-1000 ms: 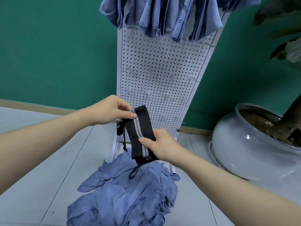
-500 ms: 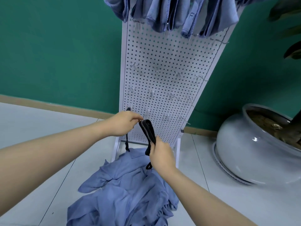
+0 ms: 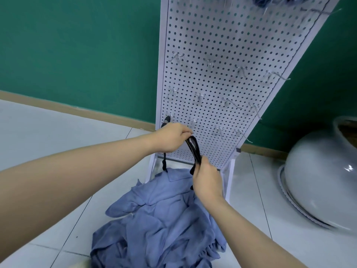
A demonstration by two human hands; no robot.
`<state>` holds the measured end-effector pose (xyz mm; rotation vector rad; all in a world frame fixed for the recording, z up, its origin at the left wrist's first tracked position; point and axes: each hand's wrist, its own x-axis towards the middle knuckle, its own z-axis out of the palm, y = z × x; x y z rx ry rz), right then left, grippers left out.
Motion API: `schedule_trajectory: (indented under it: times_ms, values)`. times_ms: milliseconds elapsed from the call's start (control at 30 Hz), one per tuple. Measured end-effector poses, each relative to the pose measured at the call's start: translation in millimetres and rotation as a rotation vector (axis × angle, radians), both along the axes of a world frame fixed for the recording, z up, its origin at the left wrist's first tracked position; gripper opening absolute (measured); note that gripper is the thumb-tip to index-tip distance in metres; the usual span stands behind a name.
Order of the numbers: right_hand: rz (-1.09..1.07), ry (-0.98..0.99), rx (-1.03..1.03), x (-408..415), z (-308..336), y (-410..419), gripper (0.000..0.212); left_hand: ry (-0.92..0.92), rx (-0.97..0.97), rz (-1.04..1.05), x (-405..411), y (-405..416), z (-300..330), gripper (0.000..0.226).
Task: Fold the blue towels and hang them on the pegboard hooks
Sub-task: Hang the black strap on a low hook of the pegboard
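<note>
A folded black striped cloth (image 3: pixel 194 149) is held edge-on in front of the bottom of the white pegboard (image 3: pixel 222 55). My left hand (image 3: pixel 172 139) pinches its top end near the lowest row of metal hooks (image 3: pixel 193 120). My right hand (image 3: pixel 207 178) grips its lower end. A thin black strap (image 3: pixel 164 161) hangs below my left hand. A heap of blue towels (image 3: pixel 160 219) lies on the floor under both hands. More blue cloth (image 3: pixel 264 0) hangs at the board's top edge.
A large pale ceramic plant pot (image 3: pixel 324 180) stands on the floor to the right of the pegboard. A green wall with a tan skirting (image 3: pixel 77 111) runs behind. The pegboard's white legs (image 3: pixel 229 176) straddle the heap. The floor is pale tile.
The black cloth has turned from flat-on to edge-on and moved toward the pegboard's bottom hooks. Both hands went forward with it, and my view dropped lower on the board.
</note>
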<state>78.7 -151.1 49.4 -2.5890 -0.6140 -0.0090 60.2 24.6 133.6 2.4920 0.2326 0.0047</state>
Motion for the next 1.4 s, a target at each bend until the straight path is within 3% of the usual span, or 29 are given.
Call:
schedule_trajectory:
  times_ms: [367, 967, 1400]
  values:
    - [0.009, -0.033, 0.029, 41, -9, 16, 0.02, -0.086, -0.067, 0.068, 36, 7, -12, 0.038]
    - [0.022, 0.032, -0.044, 88, -35, 40, 0.023, -0.02, -0.104, -0.009, 60, 17, -41, 0.035]
    - [0.083, 0.204, 0.05, 117, -66, 42, 0.025, -0.053, 0.121, -0.062, 73, 27, -59, 0.05]
